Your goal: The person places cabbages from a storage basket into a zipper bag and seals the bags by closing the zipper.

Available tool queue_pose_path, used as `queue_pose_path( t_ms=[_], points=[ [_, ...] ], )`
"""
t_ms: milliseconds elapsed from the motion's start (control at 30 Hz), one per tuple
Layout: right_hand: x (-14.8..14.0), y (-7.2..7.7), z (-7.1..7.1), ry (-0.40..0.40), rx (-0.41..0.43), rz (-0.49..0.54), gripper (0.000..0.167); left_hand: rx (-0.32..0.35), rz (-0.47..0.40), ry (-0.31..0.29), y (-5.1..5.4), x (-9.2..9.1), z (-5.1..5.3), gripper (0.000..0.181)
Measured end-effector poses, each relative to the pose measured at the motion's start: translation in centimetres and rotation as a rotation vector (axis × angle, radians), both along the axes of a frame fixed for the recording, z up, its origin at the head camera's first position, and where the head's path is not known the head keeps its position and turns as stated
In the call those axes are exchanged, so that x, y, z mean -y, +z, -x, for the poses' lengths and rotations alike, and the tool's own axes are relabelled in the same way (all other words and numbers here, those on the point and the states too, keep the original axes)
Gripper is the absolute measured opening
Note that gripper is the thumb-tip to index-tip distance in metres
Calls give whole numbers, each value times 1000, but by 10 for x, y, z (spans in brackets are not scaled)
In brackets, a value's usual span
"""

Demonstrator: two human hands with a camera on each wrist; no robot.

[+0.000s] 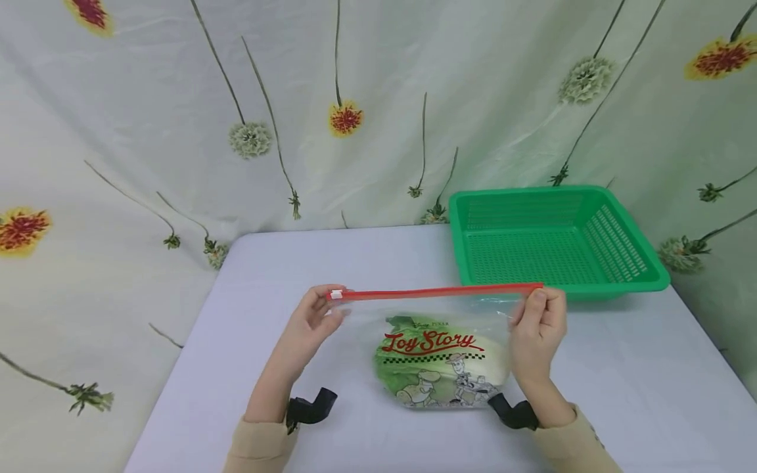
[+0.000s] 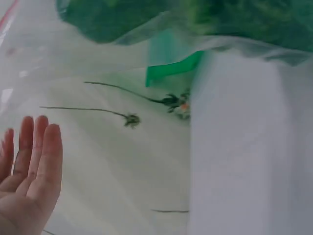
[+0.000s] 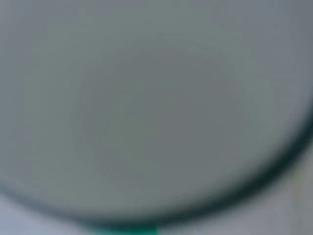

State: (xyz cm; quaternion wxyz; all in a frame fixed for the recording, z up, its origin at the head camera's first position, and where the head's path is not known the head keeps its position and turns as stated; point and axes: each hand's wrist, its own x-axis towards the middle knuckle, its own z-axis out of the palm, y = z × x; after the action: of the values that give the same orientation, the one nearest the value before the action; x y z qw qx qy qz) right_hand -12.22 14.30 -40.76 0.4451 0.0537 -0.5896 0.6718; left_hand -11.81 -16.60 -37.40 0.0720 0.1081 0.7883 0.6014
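Note:
A clear zip bag with a red zip strip and "Toy Story" print stands over the table, a green and white leafy cabbage inside it. My right hand pinches the bag's top right corner. At the opposite end, by the white slider, my left hand has its fingers extended at the strip and its thumb apart. The left wrist view shows those fingers straight beside the clear plastic. A blurred grey surface fills most of the right wrist view, which hides the right hand there.
A green plastic basket stands at the back right of the white table. Behind the table hangs a pale cloth with printed flowers. Black wrist mounts sit at both wrists, the right one close to the bag's lower corner.

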Motion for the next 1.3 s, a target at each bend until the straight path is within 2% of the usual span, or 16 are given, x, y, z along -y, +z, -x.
queue_pose_path(
  t_ms=[33, 100, 167, 200, 300, 433, 500, 600, 667, 733, 833, 933, 1067, 1167, 1233, 1300],
  points=[
    [0, 0, 1, 13, -5, 6, 33, 23, -19, -23, -10, -1, -1, 45],
    [0, -1, 2, 33, -12, 14, 32, 22, -34, -72, -29, -5, -4, 44],
    [1, -1, 2, 45, -16, 25, 29, -14, -57, -76, -42, -11, -7, 37],
    [1, -1, 3, 44, -18, 29, 29, -40, -77, -52, -47, -14, -8, 33],
    [-1, -1, 4, 46, -28, 43, 28, -121, -135, 113, -55, -26, -10, 22],
    [-6, -2, 2, 55, -20, 26, 21, -245, -185, 338, -63, -44, -10, 17],
    [-11, -4, -2, 94, 25, -11, 18, -308, -206, 402, -68, -50, -11, 17],
    [-23, -13, -11, 186, 156, -136, 25, -334, -235, 470, -74, -56, -13, 18],
    [-30, -22, -19, 253, 245, -240, 25, -332, -247, 492, -76, -57, -15, 20],
    [-36, -33, -25, 323, 278, -330, 26, -333, -257, 501, -78, -58, -16, 20],
    [-40, -44, -30, 393, 218, -371, 31, -345, -269, 509, -78, -59, -16, 20],
    [-38, -48, -31, 402, 130, -305, 27, -374, -282, 513, -79, -60, -16, 19],
    [-35, -46, -32, 260, 124, -279, 17, -456, -260, 504, -76, -61, -17, 14],
    [-32, -46, -33, 139, 143, -323, 11, -536, -230, 488, -73, -60, -16, 10],
    [-30, -46, -32, 102, 149, -317, 11, -582, -222, 478, -71, -60, -15, 9],
    [-27, -47, -32, 95, 173, -293, 10, -572, -235, 458, -71, -58, -14, 10]
  ],
)
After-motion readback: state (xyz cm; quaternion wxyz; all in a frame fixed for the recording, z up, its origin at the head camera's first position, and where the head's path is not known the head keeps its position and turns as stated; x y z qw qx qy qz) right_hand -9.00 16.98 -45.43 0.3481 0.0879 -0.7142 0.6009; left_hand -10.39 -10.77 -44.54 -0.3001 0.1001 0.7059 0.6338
